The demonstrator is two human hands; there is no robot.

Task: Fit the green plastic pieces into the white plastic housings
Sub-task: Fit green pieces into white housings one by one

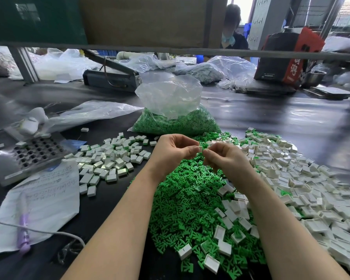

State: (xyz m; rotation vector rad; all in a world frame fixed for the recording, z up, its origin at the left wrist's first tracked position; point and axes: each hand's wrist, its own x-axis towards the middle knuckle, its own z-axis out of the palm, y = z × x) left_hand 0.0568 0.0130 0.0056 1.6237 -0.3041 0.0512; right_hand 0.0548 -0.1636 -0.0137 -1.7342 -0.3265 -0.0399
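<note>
My left hand (174, 150) and my right hand (222, 156) meet fingertip to fingertip above a heap of loose green plastic pieces (190, 199). The left fingers pinch a small white housing (200, 148). The right fingers pinch something small against it; a bit of green shows between the hands, but what the right hand holds is too blurred to name. Open white housings (311, 188) lie piled to the right. A flatter spread of white housings (113, 158), some showing green, lies to the left. A clear bag of green pieces (176, 120) stands behind the hands.
A grey metal tray with square holes (32, 154) sits at the left, with a handwritten paper (49, 199), a purple pen (23, 229) and a white cable (55, 233) in front of it. Plastic bags, a sealing machine (111, 77) and a red box (287, 57) stand farther back; a person sits beyond.
</note>
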